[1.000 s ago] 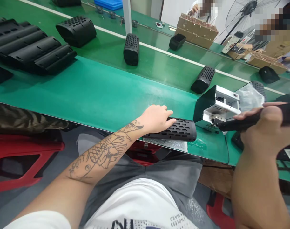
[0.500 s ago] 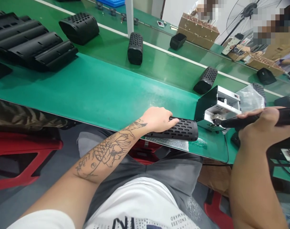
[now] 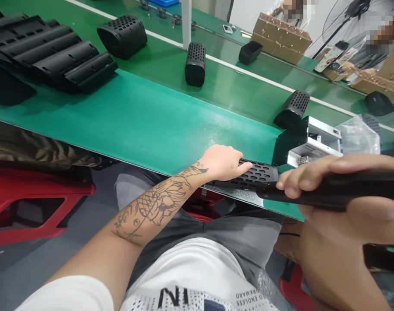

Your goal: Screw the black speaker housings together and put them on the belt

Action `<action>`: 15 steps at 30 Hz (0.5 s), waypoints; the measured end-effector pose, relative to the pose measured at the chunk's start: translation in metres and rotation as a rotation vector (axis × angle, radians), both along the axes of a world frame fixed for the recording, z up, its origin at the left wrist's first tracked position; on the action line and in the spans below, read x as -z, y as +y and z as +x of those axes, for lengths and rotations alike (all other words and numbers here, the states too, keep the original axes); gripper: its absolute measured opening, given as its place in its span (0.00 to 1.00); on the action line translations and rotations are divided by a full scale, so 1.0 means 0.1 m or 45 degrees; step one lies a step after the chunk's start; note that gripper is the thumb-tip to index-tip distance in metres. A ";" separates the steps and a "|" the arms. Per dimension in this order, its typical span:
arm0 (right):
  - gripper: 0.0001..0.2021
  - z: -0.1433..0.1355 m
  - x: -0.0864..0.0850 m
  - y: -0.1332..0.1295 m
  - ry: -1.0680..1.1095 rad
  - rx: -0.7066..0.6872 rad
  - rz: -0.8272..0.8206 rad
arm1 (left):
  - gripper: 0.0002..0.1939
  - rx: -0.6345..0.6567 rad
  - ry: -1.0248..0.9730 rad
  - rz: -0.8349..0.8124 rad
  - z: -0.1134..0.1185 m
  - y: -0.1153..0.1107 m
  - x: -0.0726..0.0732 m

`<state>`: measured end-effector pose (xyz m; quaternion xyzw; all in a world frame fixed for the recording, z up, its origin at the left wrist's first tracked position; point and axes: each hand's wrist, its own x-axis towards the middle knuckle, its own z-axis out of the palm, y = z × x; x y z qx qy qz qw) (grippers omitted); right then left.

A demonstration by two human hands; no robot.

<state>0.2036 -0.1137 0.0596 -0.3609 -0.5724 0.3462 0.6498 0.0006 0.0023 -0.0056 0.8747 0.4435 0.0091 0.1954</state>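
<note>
My left hand [image 3: 224,162] is closed on a black perforated speaker housing [image 3: 261,173], which lies near the front edge of the green table. Slots run along the side of the housing that faces up. My right hand [image 3: 339,226] grips a black electric screwdriver [image 3: 332,190] held almost level. Its narrow end points left and overlaps the near side of the housing in view; whether the two touch, I cannot tell. Right behind the screwdriver stands a black and silver screw feeder [image 3: 292,142], partly covered by my right fingers.
Several black housings [image 3: 77,65] lie stacked at the left. Across the green conveyor belt [image 3: 164,69] single housings [image 3: 196,65] stand apart. A clear plastic bag [image 3: 360,131] sits beside the feeder. Cardboard boxes [image 3: 277,39] and co-workers are at the far side. A red stool [image 3: 31,198] stands at left.
My right hand has brought the screwdriver left and nearer, away from the screw feeder to the housing. My left hand keeps its hold on the housing. The view has shifted slightly.
</note>
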 end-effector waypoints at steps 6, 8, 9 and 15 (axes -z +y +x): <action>0.17 -0.31 0.16 0.22 0.014 -0.079 0.049 | 0.35 0.020 -0.022 0.015 0.00 -0.03 0.00; 0.15 -0.28 0.21 0.23 0.004 -0.129 0.043 | 0.35 0.029 -0.028 0.014 0.01 -0.02 0.00; 0.15 -0.27 0.22 0.23 -0.002 -0.146 0.051 | 0.34 0.034 -0.029 0.012 0.01 -0.02 0.01; 0.12 -0.33 0.27 0.24 -0.031 -0.237 0.072 | 0.32 0.057 -0.023 0.004 0.03 -0.01 -0.01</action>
